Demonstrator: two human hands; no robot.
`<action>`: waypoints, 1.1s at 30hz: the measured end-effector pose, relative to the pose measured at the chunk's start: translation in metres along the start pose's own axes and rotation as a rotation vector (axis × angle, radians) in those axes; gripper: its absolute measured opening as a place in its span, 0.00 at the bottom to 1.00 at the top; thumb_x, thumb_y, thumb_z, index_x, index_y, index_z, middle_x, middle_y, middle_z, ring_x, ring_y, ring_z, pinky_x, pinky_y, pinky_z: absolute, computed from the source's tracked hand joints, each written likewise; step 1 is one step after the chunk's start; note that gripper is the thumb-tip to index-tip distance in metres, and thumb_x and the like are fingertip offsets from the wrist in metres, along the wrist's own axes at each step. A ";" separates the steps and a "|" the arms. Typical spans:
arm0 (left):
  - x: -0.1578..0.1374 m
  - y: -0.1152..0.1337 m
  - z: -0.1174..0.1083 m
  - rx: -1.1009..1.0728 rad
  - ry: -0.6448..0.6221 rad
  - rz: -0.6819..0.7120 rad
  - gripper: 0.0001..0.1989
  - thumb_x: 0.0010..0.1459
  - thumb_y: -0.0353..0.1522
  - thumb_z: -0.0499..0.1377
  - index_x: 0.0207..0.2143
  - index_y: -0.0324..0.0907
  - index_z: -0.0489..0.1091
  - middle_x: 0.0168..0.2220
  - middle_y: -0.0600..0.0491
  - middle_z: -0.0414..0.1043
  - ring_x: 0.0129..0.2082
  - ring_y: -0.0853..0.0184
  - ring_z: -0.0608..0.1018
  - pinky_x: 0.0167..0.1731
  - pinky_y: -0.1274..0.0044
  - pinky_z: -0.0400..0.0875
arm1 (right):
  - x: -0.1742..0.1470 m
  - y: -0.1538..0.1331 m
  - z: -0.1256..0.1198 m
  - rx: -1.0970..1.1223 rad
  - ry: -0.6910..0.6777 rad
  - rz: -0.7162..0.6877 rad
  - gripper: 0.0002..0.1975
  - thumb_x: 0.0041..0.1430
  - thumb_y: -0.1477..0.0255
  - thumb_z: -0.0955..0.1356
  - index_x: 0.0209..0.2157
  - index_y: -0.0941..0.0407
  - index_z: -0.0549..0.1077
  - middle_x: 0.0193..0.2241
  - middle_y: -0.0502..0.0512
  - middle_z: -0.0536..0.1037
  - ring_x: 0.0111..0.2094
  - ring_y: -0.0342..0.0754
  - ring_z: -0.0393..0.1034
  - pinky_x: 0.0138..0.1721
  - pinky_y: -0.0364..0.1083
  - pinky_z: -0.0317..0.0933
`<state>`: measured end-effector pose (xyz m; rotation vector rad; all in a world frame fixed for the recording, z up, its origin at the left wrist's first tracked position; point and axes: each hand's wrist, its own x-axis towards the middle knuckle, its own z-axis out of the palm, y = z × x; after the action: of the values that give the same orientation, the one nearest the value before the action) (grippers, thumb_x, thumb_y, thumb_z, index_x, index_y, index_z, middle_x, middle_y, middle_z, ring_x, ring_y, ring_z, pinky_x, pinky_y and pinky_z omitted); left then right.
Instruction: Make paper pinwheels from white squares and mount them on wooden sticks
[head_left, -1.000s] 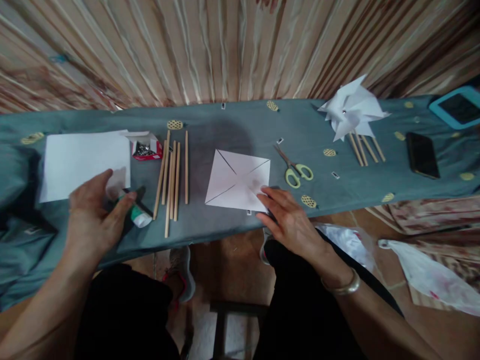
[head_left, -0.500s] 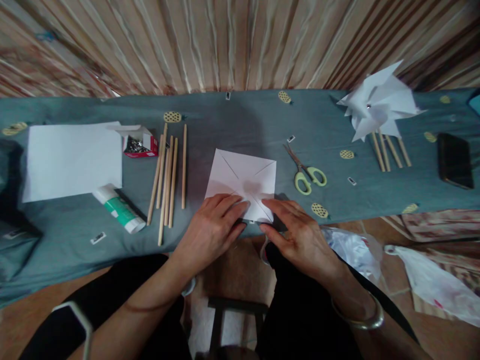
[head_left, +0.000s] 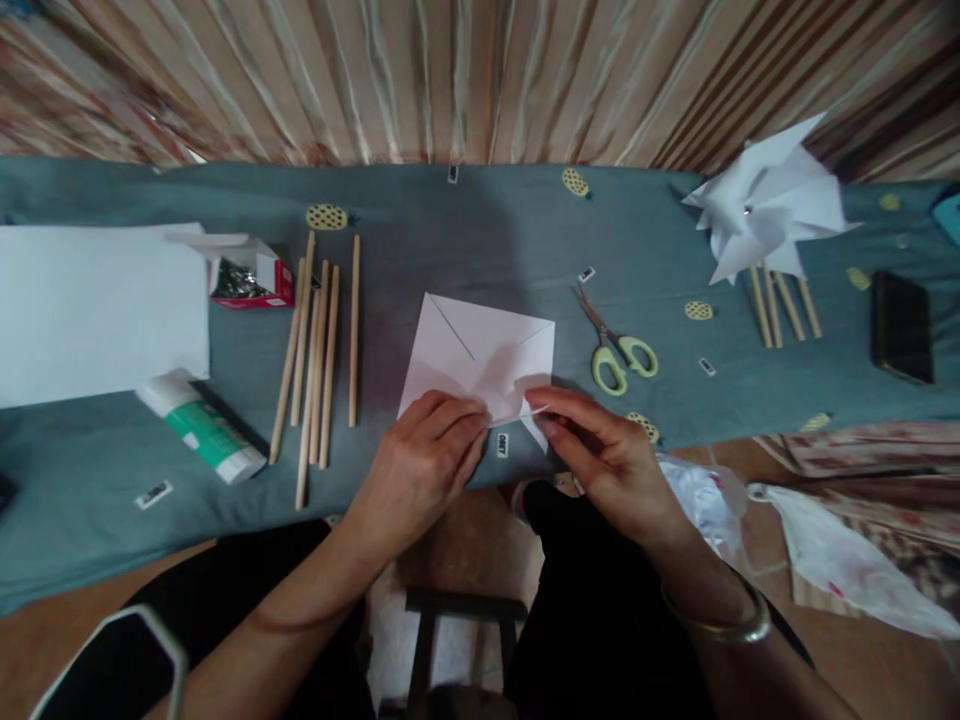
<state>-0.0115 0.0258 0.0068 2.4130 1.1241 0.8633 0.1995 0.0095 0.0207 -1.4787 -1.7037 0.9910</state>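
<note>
A square of white paper (head_left: pixel 480 335) with diagonal cuts from its corners lies before me near the table's front edge. My left hand (head_left: pixel 435 440) rests over its lower left part, fingers together and closed on the near edge. Between thumb and fingertips my right hand (head_left: pixel 592 440) pinches a lifted flap at the lower right corner. Just right of the paper lie scissors (head_left: pixel 615 350) with light green handles, blades slightly apart. Several wooden sticks (head_left: pixel 319 360) lie to the left.
Left are a stack of white paper (head_left: pixel 97 310), a glue stick (head_left: pixel 202 425) and an open red box (head_left: pixel 251 275) of small metal pieces. Paper pinwheels (head_left: pixel 772 205) on sticks and a dark phone (head_left: pixel 902 325) lie right. Plastic bags (head_left: pixel 862 560) sit below the table's edge.
My right hand has taken hold of the paper's lower right corner and raised it; earlier it lay flat. My left hand stays on the paper. The view has shifted slightly.
</note>
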 end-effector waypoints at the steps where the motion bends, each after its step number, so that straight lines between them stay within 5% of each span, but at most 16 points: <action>1: 0.000 0.000 0.000 -0.018 0.001 -0.011 0.07 0.61 0.25 0.56 0.41 0.34 0.72 0.42 0.44 0.77 0.40 0.62 0.75 0.40 0.69 0.76 | 0.002 0.000 0.003 0.044 0.016 0.018 0.12 0.61 0.73 0.66 0.46 0.51 0.75 0.48 0.54 0.79 0.50 0.47 0.73 0.52 0.51 0.68; 6: -0.003 0.001 0.001 -0.067 0.001 -0.049 0.06 0.62 0.26 0.55 0.39 0.37 0.72 0.41 0.46 0.76 0.38 0.63 0.75 0.39 0.69 0.76 | 0.012 -0.003 0.016 0.112 0.105 0.037 0.05 0.58 0.73 0.68 0.35 0.52 0.77 0.43 0.54 0.80 0.47 0.48 0.74 0.51 0.53 0.69; 15: -0.006 0.006 0.000 -0.071 -0.004 -0.053 0.16 0.63 0.25 0.54 0.53 0.37 0.65 0.38 0.48 0.75 0.37 0.64 0.74 0.38 0.70 0.74 | 0.022 -0.012 0.027 -0.232 0.154 -0.120 0.05 0.59 0.75 0.67 0.34 0.53 0.76 0.43 0.56 0.79 0.48 0.51 0.73 0.52 0.56 0.67; 33: -0.009 0.007 0.005 -0.105 0.012 -0.090 0.09 0.64 0.26 0.53 0.43 0.37 0.71 0.36 0.47 0.74 0.36 0.64 0.72 0.35 0.71 0.73 | 0.028 -0.018 0.039 -0.525 0.195 -0.211 0.06 0.60 0.74 0.66 0.32 0.53 0.76 0.40 0.55 0.80 0.43 0.52 0.73 0.47 0.54 0.67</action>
<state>-0.0090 0.0145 0.0034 2.2577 1.1521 0.8864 0.1528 0.0314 0.0174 -1.6020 -2.0127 0.2816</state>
